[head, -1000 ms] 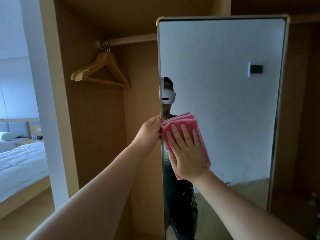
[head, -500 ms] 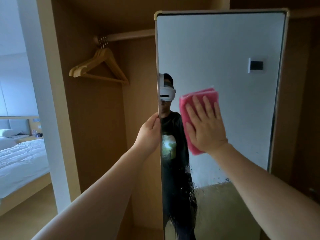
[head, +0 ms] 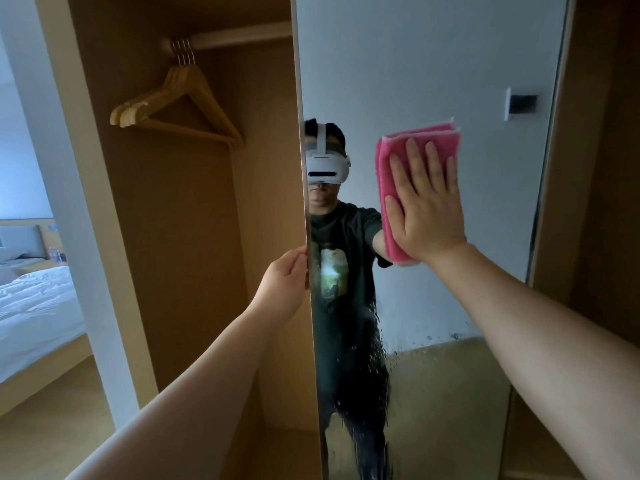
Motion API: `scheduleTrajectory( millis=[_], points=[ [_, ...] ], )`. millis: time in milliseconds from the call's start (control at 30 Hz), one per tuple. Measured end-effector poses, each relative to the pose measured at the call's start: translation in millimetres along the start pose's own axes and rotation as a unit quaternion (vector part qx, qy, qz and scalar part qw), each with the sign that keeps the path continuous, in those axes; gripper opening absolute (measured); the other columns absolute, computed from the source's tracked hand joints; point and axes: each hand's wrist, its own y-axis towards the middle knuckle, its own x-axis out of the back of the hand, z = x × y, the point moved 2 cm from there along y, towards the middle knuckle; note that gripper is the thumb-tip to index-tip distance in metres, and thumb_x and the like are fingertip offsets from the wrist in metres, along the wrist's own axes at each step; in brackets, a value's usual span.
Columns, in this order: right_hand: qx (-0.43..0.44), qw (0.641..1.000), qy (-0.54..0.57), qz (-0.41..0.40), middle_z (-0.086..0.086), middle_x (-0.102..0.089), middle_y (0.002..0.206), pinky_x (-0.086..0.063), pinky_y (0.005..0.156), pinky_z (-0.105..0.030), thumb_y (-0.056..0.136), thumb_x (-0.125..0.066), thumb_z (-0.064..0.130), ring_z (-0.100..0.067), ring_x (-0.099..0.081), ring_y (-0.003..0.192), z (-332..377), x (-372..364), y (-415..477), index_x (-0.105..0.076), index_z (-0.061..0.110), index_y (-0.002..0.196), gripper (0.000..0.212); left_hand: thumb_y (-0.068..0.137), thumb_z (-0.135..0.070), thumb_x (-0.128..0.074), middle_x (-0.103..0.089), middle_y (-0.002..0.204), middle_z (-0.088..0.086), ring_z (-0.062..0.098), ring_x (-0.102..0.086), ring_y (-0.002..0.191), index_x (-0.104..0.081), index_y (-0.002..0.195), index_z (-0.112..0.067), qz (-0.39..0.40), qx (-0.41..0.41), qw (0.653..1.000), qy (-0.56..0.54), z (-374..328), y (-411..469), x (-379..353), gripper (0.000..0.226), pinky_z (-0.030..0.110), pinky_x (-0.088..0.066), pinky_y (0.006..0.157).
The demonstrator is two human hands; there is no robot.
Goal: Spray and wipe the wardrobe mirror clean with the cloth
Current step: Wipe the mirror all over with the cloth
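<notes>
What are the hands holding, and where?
Left hand grips the tall wardrobe mirror by its left edge; right hand presses a folded pink cloth flat on it.

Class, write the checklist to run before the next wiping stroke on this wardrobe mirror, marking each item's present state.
1. Flat right hand on the pink cloth: ok.
2. That cloth against the mirror: ok.
3. Steadying left hand gripping the mirror's edge: ok.
4. Lower glass free of spray droplets: not ok, droplets show.
5. A spray bottle within reach: cannot tell, none in view.
</notes>
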Motion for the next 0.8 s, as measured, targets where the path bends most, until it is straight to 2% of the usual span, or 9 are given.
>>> scheduleTrajectory(
  millis=[133, 267, 433, 533, 667, 800],
  points=[
    [-0.033, 0.999, -0.002, -0.001, -0.018, -0.024, 0.158, -0.009, 0.117, -0.057, 0.099, -0.030, 0.038, -0.043, -0.020, 0.145, 20, -3, -5, -0.024, 0.010, 0.153, 0.060, 0.104, -0.023, -0.036, -0.072, 0.100, 0.012, 0.029, -0.068, 0.093, -0.065, 0.099, -0.044, 0.026, 0.002, 1.000, -0.010, 2, -3, 0, 0.036, 0.042, -0.057, 0.085],
    [-0.041, 0.999, 0.014, 0.002, -0.017, -0.023, 0.159, -0.007, 0.117, -0.057, 0.099, -0.031, 0.037, -0.043, -0.019, 0.145, 53, -7, -17, -0.022, 0.010, 0.153, 0.060, 0.104, -0.020, -0.036, -0.074, 0.099, 0.002, 0.019, -0.071, 0.091, -0.064, 0.107, -0.038, 0.040, -0.010, 0.999, -0.018, 2, -5, 2, 0.033, 0.036, -0.058, 0.085],
    [-0.047, 0.998, 0.029, 0.008, -0.016, -0.024, 0.159, -0.006, 0.118, -0.056, 0.100, -0.031, 0.038, -0.042, -0.019, 0.145, 97, -15, -31, -0.020, 0.012, 0.153, 0.060, 0.104, -0.018, -0.038, -0.074, 0.099, 0.004, 0.021, -0.071, 0.091, -0.064, 0.106, -0.036, 0.050, -0.020, 0.998, -0.033, 1, -6, 3, 0.032, 0.032, -0.059, 0.080],
    [-0.066, 0.997, 0.031, 0.018, -0.017, -0.025, 0.158, -0.006, 0.118, -0.056, 0.101, -0.029, 0.038, -0.043, -0.020, 0.145, 107, -17, -32, -0.022, 0.012, 0.153, 0.059, 0.104, -0.017, -0.038, -0.075, 0.098, 0.000, 0.016, -0.072, 0.090, -0.064, 0.114, -0.028, 0.058, -0.024, 0.998, -0.032, 2, -4, 5, 0.030, 0.027, -0.059, 0.076],
    [-0.076, 0.996, 0.042, 0.025, -0.017, -0.027, 0.158, -0.007, 0.117, -0.056, 0.102, -0.017, 0.038, -0.043, -0.022, 0.144, 118, -15, -34, -0.023, 0.012, 0.153, 0.057, 0.105, -0.014, -0.037, -0.075, 0.095, -0.003, 0.014, -0.072, 0.088, -0.062, 0.121, -0.019, 0.075, -0.019, 0.996, -0.054, 4, -2, 6, 0.030, 0.019, -0.056, 0.068],
    [-0.068, 0.996, 0.056, 0.027, -0.016, -0.028, 0.157, -0.011, 0.117, -0.058, 0.102, -0.011, 0.040, -0.043, -0.022, 0.144, 129, -18, -42, -0.020, 0.012, 0.153, 0.058, 0.105, -0.012, -0.035, -0.075, 0.093, -0.006, 0.012, -0.072, 0.088, -0.061, 0.120, -0.021, 0.080, -0.017, 0.994, -0.067, 6, -3, 8, 0.032, 0.017, -0.055, 0.067]
  ],
)
